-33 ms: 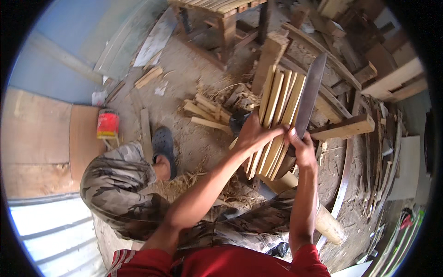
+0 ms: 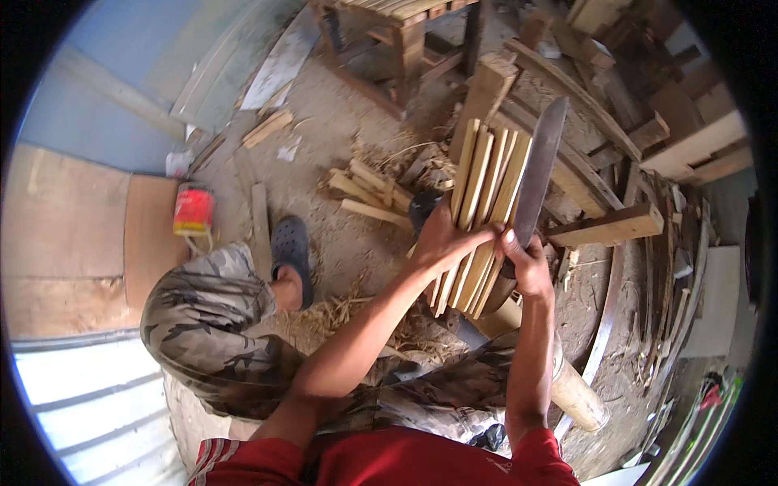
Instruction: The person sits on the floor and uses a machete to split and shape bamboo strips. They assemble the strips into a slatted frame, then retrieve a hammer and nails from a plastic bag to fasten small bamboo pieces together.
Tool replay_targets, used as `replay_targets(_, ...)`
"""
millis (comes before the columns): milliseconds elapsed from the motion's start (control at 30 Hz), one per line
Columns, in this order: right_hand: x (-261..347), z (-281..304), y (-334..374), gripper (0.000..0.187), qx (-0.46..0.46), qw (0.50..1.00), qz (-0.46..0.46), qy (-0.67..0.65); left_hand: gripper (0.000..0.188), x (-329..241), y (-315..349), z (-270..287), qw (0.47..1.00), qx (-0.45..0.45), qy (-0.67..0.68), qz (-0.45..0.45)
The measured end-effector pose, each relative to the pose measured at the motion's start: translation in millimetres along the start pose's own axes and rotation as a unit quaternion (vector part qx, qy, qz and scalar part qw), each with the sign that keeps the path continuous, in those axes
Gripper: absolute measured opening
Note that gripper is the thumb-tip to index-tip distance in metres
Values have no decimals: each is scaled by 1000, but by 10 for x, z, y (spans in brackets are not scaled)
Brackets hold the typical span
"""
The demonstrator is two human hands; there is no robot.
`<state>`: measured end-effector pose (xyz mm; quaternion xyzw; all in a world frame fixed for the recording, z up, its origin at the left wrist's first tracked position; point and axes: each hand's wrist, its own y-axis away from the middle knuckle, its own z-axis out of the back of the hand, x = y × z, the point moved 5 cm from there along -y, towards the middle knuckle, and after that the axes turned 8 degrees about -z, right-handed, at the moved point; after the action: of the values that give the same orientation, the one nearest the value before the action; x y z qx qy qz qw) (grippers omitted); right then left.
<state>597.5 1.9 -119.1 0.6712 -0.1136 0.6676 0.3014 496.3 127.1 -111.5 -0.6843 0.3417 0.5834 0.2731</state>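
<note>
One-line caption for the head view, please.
Left hand grips a bundle of wooden slats while right hand holds a long blade upright beside it.

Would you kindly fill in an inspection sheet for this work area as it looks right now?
Surface: dirt floor strewn with shavings.
Job's things: bundle of wooden slats, held upright; long blade beside it.
Clutter: split sticks, red can, planks, log.
Hands: left hand grips the slats; right hand grips the blade's handle.
Cables: nothing seen.
Surroundings: wooden stool, blue wall, dark sandal.
</note>
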Motion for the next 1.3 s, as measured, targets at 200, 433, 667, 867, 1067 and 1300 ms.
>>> replay_targets(200,-381,-809,-52,44,216,972,-44,75,97,622,696,698,984,-162,66,-46)
replay_targets(433,-1408,-1767,-345,68,331,908,-147,212,122,1851,1503,1514,939,-296,-25,173)
replay_targets(667,-2046,-2144,-641,82,402,858,-165,273,104,2306,1610,1762,913,-338,2,228)
replay_targets(867,-2374,-2068,-643,94,232,873,-173,392,64,2286,1380,1747,917,-277,-165,233)
replay_targets(1067,-2381,-1926,-562,95,173,902,-171,357,56,2514,1430,2016,876,-318,-112,344)
replay_targets(1300,-1700,-1539,-472,63,147,912,-192,331,45,2421,1460,2271,841,-442,-79,302)
